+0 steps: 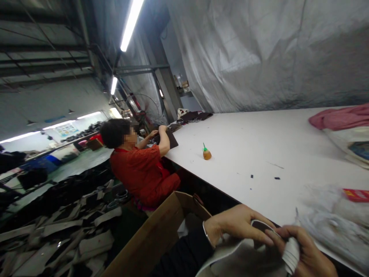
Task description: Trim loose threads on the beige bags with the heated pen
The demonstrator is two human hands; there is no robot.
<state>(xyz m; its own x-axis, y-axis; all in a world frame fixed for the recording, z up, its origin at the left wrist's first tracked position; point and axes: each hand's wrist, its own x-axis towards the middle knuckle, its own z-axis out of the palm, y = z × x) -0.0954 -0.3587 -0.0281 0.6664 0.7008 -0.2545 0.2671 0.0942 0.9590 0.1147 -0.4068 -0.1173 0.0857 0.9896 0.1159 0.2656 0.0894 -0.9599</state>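
Observation:
A grey, sheet-like piece of material (230, 256) with a dark brown side is bunched in front of me at the table's near edge. My left hand (240, 223), with a thin bracelet at the wrist and a dark sleeve, is closed on its folded edge, thumb and fingers pinching it. Close against it, my right hand (309, 250) also grips the piece. A white wrapped strip (291, 252) shows at the right hand's fingers; whether it is a finger wrap or a wrapped tool, I cannot tell. The lower part of the material runs out of view.
A white table (230, 142) carries a small amber bottle with a green nozzle (206, 154), dark scraps (277, 178), clear plastic bags (331, 223) and pink cloth (340, 117). A cardboard box (155, 231) stands beside me. A co-worker in red (141, 173) handles dark pieces.

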